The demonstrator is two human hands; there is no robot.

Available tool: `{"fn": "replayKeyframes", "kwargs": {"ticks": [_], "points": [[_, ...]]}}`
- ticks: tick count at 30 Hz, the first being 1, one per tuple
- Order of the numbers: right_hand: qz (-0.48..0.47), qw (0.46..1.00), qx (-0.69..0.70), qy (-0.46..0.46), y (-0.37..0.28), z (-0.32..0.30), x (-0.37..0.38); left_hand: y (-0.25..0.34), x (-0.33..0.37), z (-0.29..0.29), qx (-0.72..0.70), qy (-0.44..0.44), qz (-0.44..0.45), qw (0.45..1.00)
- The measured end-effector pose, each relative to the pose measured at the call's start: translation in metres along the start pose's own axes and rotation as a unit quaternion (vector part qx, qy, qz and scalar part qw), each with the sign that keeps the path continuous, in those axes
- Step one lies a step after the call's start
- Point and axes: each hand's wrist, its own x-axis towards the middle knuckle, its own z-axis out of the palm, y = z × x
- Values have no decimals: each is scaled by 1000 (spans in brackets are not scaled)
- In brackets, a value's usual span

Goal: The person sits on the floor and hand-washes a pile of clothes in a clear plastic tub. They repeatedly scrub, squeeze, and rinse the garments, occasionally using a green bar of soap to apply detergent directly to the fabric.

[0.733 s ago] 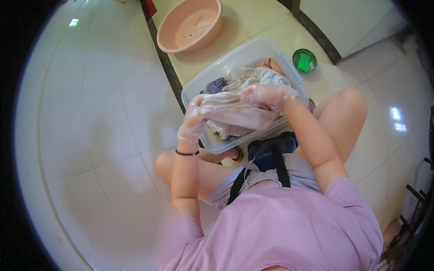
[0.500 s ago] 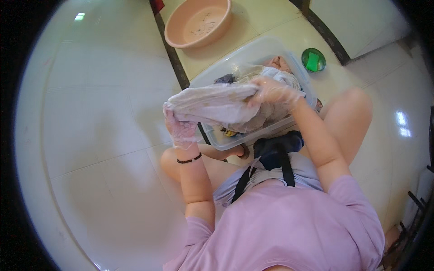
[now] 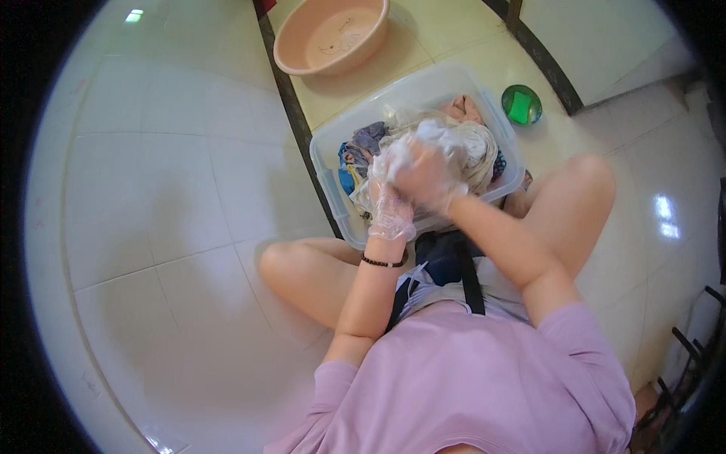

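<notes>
Both my hands wear thin clear plastic gloves and meet over a clear plastic tub [image 3: 325, 166] of laundry. Between them is a bunched white cloth [image 3: 441, 136], looking wet and sudsy. My left hand [image 3: 389, 189] is closed on its near left side, the fingers partly hidden. My right hand [image 3: 425, 170], smeared a little by motion, presses and grips the cloth from the right. Below and around lie a grey garment [image 3: 370, 138], a blue piece of cloth [image 3: 347, 180], a peach cloth [image 3: 463, 110] and off-white fabric [image 3: 478, 147].
A peach round basin [image 3: 333, 38] stands beyond the tub. To the tub's right is a dark green round dish [image 3: 535, 113] with a green bar [image 3: 519, 107] in it. My bent legs flank the tub on the tiled floor [image 3: 181, 212]. A white panel [image 3: 597, 45] rises far right.
The white cloth, stretched wide between my hands before, is now bunched up. My left hand has come right and in to meet my right hand, which has moved slightly left and nearer.
</notes>
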Motion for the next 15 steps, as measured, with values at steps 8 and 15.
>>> {"fn": "replayKeyframes", "kwargs": {"ticks": [8, 15], "points": [[-148, 987, 59, 32, -42, 11, -20, 30, 22, -48, -184, -285, -113, 934], [84, 996, -39, -5, 63, -9, 21, 75, 16, -1, -102, 32, -133, 985]]}}
